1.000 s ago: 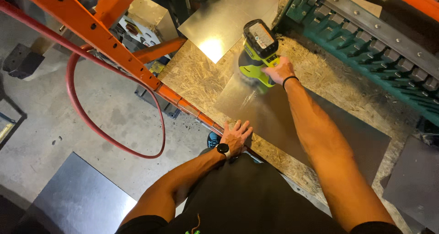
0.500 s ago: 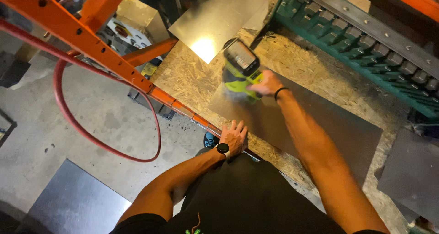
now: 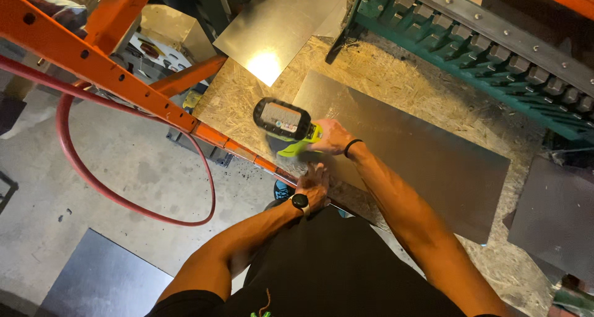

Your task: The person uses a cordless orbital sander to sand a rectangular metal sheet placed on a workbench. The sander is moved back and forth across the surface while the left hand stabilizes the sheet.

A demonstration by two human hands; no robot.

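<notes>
Left hand (image 3: 314, 182) lies flat, fingers spread, on the near edge of the grey metal sheet (image 3: 408, 150), and just beyond it the right hand (image 3: 331, 137) grips a lime cordless power tool (image 3: 286, 124), its working end hidden, the sheet's length running rightward across the chipboard tabletop (image 3: 247, 94).

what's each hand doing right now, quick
Left hand: open, flat on the metal sheet.
Right hand: closed on the green power tool.

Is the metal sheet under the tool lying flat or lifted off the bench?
Flat. The sheet lies spread on the chipboard bench; the left hand presses its near edge, and the right hand holds the power tool.
</notes>
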